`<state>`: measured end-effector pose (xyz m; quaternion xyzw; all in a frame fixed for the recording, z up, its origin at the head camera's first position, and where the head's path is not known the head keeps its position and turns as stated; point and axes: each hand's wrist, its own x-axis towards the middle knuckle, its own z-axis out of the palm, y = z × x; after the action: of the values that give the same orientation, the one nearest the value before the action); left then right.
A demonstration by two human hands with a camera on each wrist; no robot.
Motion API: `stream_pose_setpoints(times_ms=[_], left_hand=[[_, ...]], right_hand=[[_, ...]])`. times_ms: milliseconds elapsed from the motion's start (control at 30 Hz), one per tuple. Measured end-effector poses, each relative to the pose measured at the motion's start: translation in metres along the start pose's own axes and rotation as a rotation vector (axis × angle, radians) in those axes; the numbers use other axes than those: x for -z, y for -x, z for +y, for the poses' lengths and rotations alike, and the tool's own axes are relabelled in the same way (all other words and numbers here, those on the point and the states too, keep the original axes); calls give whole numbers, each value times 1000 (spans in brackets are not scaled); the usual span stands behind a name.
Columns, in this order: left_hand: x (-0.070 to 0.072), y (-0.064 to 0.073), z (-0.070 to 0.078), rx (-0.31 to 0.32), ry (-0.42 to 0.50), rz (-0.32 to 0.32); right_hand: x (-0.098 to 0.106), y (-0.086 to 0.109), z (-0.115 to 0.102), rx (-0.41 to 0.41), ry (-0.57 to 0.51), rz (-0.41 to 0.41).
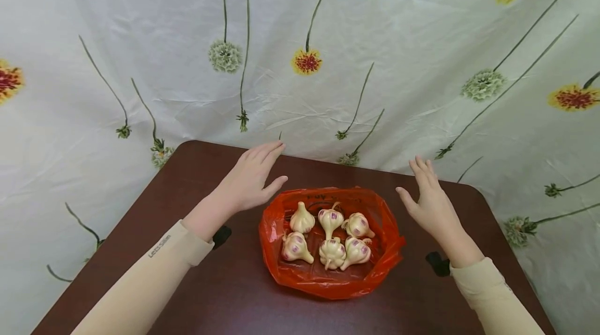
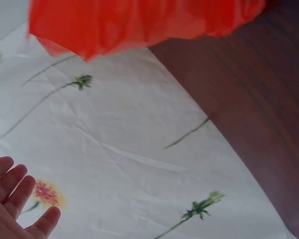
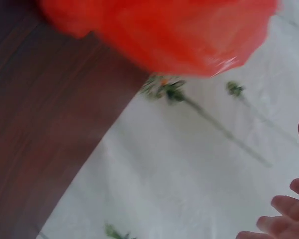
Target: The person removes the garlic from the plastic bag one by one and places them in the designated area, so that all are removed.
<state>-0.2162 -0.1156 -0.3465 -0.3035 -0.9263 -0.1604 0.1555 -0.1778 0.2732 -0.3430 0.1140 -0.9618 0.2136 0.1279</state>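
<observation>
A red plastic bag [image 1: 319, 289] sits on the dark table with its mouth spread wide and its rim turned outward. Inside it lie several garlic bulbs [image 1: 332, 252], pale with purple patches, in two rough rows. To the upper left of the bag my left hand [image 1: 250, 178] hovers, fingers straight and thumb apart, holding nothing. Off the bag's right side my right hand [image 1: 432, 205] is raised the same way, its fingers extended and spread. Both wrist views show the bag's red side [image 2: 139, 25] close by, with fingers apart from it.
The dark brown table [image 1: 206, 293] has rounded far corners. Behind it hangs a white cloth [image 1: 281, 17] printed with flowers and stems, close along the far edge. A small black object shows under each wrist, the right one [image 1: 438, 263] by the sleeve.
</observation>
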Motion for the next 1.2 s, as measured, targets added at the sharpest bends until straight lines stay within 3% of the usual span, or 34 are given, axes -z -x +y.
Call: stream_pose_setpoints(times_ms=[233,600,967,1200], left_hand=[[4,12,18,-107,22,23],[-5,27,38,-154,-4,-38],[-21,43,48,-171,-28,-151],[-31,49,49,-122,-26,-189]], right_hand=[[0,7,-25,52,-3,-5],[-8,18,-49,87,-27,-56],[-28,32,-61,144,-56,-82],[-42,40,-68,185,-107,-103]])
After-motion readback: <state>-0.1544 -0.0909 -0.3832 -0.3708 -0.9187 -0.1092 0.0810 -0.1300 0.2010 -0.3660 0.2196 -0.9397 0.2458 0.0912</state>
